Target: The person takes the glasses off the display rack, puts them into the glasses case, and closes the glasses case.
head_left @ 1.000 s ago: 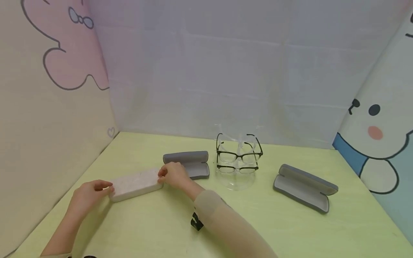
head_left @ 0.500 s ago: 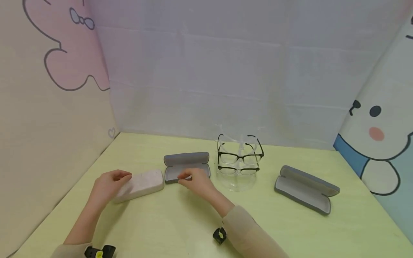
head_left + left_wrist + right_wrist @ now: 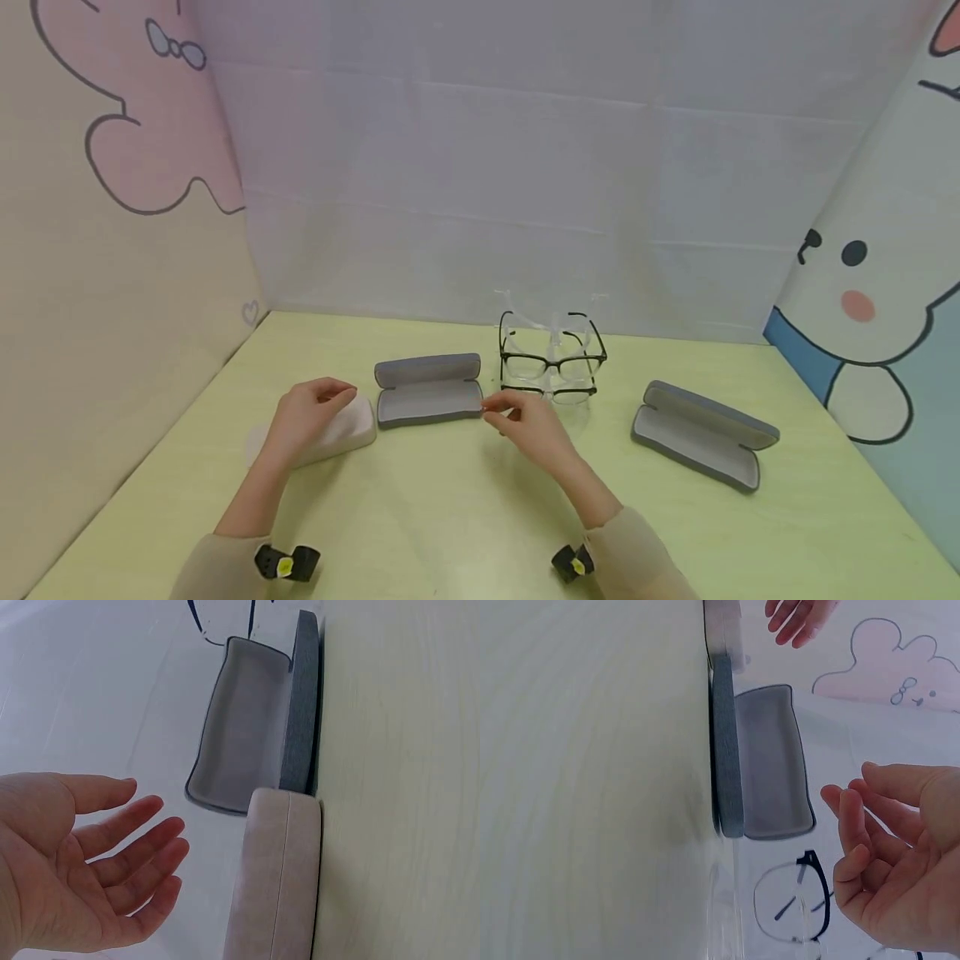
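Yellow-green tabletop (image 3: 442, 525) bears one closed white glasses case (image 3: 351, 433) lying lengthwise left-to-right beneath the left hand (image 3: 303, 417), one open grey case (image 3: 429, 402) between the loosely curled, empty hands, another grey case (image 3: 693, 446) right of the right hand (image 3: 536, 429), now shifted off the white one towards two black-framed eyeglasses (image 3: 552, 363).

The yellow table (image 3: 427, 517) bears a closed pale case (image 3: 352, 427), two open grey cases (image 3: 429, 400) (image 3: 693, 446) and a clear stand (image 3: 555, 330)

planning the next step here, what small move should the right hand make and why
Probably ease the right hand up to the lower glasses: it holds nothing, appears close in front of them, and the left gray case lies open beside them.
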`<state>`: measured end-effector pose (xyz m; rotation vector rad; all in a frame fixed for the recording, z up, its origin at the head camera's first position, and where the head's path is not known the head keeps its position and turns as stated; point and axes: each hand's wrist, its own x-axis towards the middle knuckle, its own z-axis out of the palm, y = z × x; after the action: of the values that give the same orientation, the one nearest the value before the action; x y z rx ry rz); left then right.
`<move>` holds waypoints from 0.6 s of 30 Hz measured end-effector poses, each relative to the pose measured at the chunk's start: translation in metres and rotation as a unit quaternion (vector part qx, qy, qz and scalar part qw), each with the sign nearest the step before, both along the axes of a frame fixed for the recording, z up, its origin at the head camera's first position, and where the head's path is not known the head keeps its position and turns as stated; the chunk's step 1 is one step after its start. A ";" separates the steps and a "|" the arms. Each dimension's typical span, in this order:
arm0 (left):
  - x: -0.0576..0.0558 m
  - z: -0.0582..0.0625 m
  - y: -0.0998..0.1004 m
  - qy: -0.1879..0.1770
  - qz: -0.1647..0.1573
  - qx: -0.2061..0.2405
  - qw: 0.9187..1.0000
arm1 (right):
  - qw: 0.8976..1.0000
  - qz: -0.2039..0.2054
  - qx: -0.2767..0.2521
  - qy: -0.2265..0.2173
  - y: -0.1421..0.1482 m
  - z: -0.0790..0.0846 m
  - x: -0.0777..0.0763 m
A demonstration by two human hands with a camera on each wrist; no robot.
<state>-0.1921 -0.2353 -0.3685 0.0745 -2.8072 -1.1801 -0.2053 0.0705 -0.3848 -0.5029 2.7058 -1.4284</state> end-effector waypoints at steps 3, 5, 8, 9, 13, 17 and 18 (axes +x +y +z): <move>-0.004 0.000 0.014 0.003 -0.011 0.017 1.000 | 0.999 -0.034 -0.022 -0.004 0.018 0.000 -0.001; -0.008 -0.001 0.023 0.003 -0.018 0.030 0.999 | 0.998 -0.056 -0.021 0.001 0.029 0.003 -0.001; -0.013 -0.004 0.037 0.001 -0.027 0.048 0.998 | 0.997 -0.079 -0.015 0.012 0.044 0.009 -0.002; -0.015 -0.005 0.041 -0.002 -0.031 0.055 0.998 | 0.996 -0.087 -0.011 0.018 0.049 0.012 -0.002; -0.022 -0.005 0.058 -0.003 -0.041 0.075 0.996 | 0.993 -0.111 -0.017 0.036 0.065 0.021 -0.002; -0.027 -0.002 0.073 -0.003 -0.044 0.092 0.995 | 0.987 -0.142 -0.044 0.060 0.078 0.030 -0.004; -0.029 -0.002 0.077 -0.003 -0.045 0.095 0.994 | 0.985 -0.151 -0.050 0.066 0.081 0.031 -0.004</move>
<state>-0.2207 -0.1587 -0.3702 -0.0357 -2.7210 -1.4672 -0.2095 0.1515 -0.3538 -0.2013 2.9283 -1.6612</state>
